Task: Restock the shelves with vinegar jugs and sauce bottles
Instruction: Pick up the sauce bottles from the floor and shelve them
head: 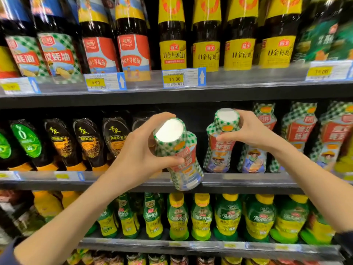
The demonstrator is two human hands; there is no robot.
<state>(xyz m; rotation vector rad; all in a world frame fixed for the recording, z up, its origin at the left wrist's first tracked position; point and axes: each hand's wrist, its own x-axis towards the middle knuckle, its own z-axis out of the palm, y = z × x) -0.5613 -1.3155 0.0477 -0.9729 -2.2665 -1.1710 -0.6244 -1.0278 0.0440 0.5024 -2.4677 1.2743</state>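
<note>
At mid-shelf (248, 181), left hand (137, 150) grips tilted bottle (189, 169); right hand (250, 131), second bottle (219, 153).

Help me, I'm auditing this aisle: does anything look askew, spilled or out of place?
Only the green-checked plastic sauce bottle gripped by the left hand: it tilts in mid-air, its base hanging past the middle shelf's front edge. The matching bottle under the right hand stands nearly upright on that shelf. No spill or damage shows.

A shelf-edge price tag (174, 79) reads 11.00 beneath yellow-labelled sauce bottles (172, 54) marked 0金标蚝油, a second price tag (95, 82) further left reads 4.90, and black sauce bottles (89, 138) below bear 千禾.
</note>
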